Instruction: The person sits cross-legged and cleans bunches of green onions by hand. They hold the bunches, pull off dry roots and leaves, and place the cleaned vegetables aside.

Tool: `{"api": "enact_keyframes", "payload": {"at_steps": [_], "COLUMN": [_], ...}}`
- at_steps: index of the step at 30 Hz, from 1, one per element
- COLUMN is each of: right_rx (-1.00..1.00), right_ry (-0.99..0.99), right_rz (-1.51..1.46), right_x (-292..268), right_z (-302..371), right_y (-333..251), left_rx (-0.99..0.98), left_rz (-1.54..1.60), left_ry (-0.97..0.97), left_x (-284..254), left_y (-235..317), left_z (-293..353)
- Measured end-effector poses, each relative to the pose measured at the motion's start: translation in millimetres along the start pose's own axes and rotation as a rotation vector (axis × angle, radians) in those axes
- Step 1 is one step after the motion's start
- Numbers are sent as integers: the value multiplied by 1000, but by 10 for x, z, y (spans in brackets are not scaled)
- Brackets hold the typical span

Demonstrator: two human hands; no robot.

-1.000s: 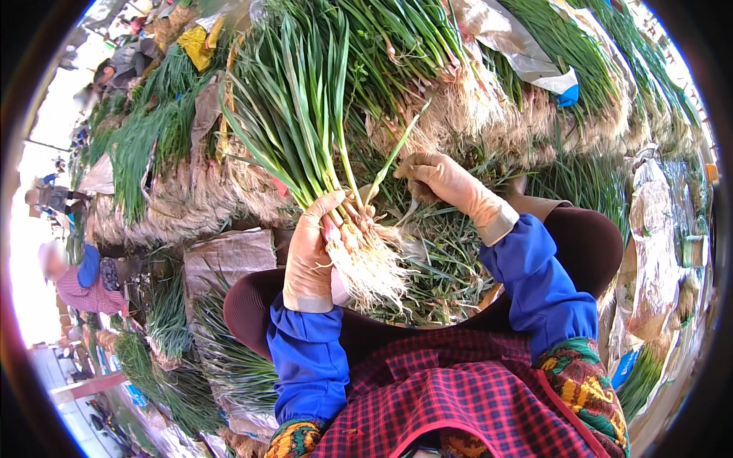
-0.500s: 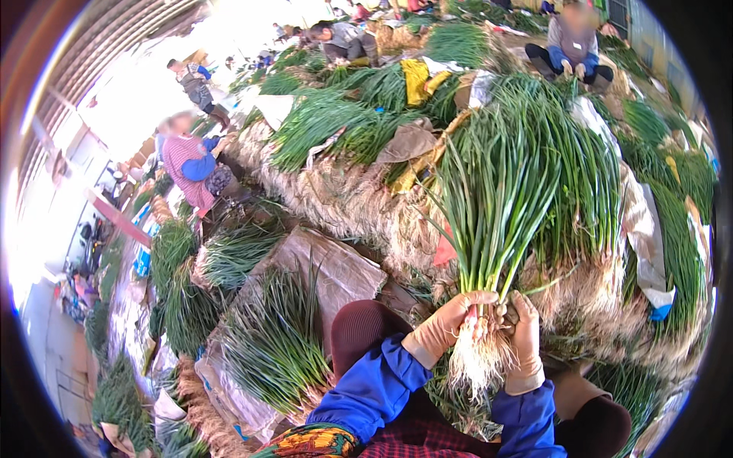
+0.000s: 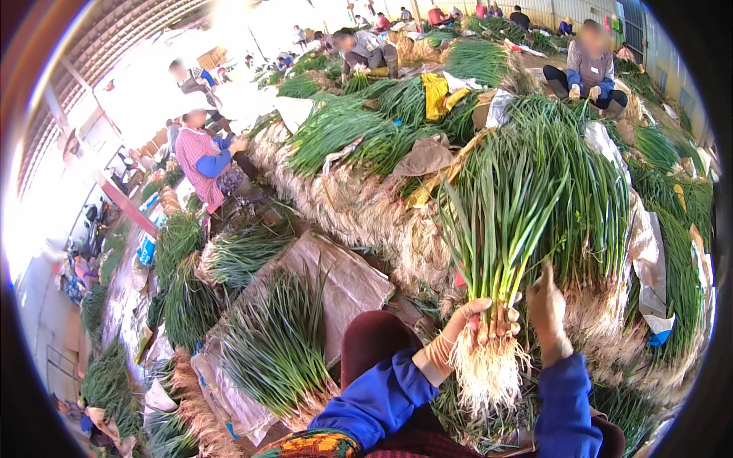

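With the left hand, gloved in tan rubber, in the head view, gripping a long-leaved green scallion bunch around its pale lower stems, holding it upright before the body with whitish stringy roots hanging below. With the blurred tan right hand, hovering just right of the stems; impossible to tell whether open or closed. Farther left, showing a flat grey-brown plastic sheet beneath a dark-green leafy bundle.

The brown sheet left of the knee offers room, while the held bunch and heaped onions block ahead
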State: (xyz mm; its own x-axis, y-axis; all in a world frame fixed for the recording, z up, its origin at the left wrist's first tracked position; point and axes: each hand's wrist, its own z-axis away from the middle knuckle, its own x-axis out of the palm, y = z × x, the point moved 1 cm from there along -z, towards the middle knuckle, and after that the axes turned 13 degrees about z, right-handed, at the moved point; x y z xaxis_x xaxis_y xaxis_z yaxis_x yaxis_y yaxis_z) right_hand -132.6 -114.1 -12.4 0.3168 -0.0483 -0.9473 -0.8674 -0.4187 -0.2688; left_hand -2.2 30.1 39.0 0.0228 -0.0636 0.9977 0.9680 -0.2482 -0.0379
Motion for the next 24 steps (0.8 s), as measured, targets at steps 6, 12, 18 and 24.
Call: {"api": "enact_keyframes", "payload": {"at_steps": [6,12,18,24], "right_rx": [-143,233,524,39], "right_ry": [-218,-320,-199,96], "right_rz": [384,-1010,-708,-1195], "right_x": [774,437,412,-579], "right_z": [238,1096,592,208], "right_y": [224,294,639,486], "left_rx": [-116,-107,-191,63], "left_rz": [83,74,-43,-14], "left_ry": [-229,-196,-81,43], "left_x": [-54,67,-19,21], "left_y": [-66,-106,-106,-91], "left_z": [-203,-48,-137,-160]}}
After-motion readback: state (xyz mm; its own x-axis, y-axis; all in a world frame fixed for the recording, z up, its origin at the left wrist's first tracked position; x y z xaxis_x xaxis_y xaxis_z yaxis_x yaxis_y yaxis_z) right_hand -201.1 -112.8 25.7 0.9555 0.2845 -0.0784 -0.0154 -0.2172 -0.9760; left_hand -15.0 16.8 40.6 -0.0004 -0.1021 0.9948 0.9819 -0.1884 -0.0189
